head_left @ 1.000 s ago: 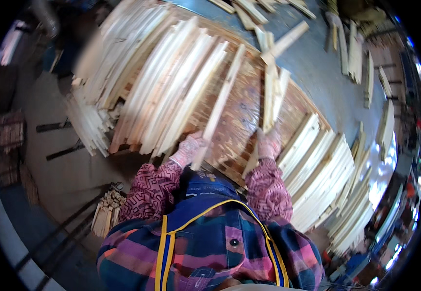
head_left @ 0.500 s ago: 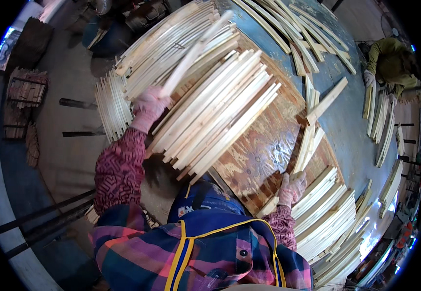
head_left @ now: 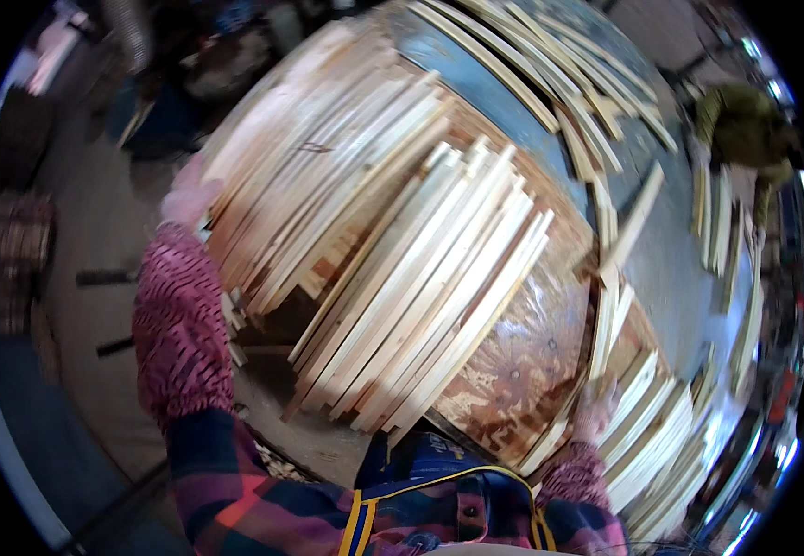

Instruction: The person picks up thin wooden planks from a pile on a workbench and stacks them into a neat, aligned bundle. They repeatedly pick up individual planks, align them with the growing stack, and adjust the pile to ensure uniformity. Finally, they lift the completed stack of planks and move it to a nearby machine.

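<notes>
My left hand (head_left: 189, 193), in a pale pink glove, is at the outer left edge of a wide stack of wooden slats (head_left: 314, 148). Motion smears its fingers, so whether it holds a slat does not show. On the right, my right hand (head_left: 595, 410), gloved alike, is closed around the near end of a long wooden slat (head_left: 599, 343) that points away from me. Between my hands a second pile of pale slats (head_left: 420, 296) lies slantwise on a worn plywood board (head_left: 504, 398). More slats (head_left: 652, 426) are stacked just beside my right hand.
Long slats (head_left: 522, 56) lie crossed on the blue tabletop (head_left: 443, 65) at the far side. A short slat (head_left: 638, 213) rests at an angle on the right. Another person (head_left: 745, 130) in olive clothing is beside slats at the far right. Dark metal bars (head_left: 105, 278) stick out at left.
My left hand has swung left and away from me, from the middle pile to the far-left stack's outer edge; the slat it held no longer shows clearly. The view has shifted.
</notes>
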A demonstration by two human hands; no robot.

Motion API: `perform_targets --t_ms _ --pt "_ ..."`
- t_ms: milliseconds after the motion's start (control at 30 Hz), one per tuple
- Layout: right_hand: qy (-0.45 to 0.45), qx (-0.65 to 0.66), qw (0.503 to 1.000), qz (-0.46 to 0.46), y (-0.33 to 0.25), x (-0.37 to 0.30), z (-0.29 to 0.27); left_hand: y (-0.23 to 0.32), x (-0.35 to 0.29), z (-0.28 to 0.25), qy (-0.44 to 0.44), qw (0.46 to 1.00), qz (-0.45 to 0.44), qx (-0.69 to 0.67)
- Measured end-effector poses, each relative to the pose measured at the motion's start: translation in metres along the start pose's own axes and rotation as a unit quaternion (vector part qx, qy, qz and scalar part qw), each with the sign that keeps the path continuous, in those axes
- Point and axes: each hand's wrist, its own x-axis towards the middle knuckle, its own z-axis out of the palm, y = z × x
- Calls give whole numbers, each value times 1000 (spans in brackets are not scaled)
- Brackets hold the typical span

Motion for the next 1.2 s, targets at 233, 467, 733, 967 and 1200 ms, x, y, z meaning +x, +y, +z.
perform_targets --t_ms 233,467,733,967,1200 --pt "75 57 995 -16 -60 87 9 15 19 6 -69 990 -107 62" --pt "-132 -28 988 70 -203 186 -11 12 26 38 -66 978 -31 198" --pt "-276 755 583 117 -130 136 -26 198 -61 39 -38 961 206 -183" --pt "-427 680 596 9 -113 -38 -43 421 -296 120 -468 712 182 -492" --pt "-121 226 962 -97 -57 -1 -41 389 -365 162 -365 723 71 -582"
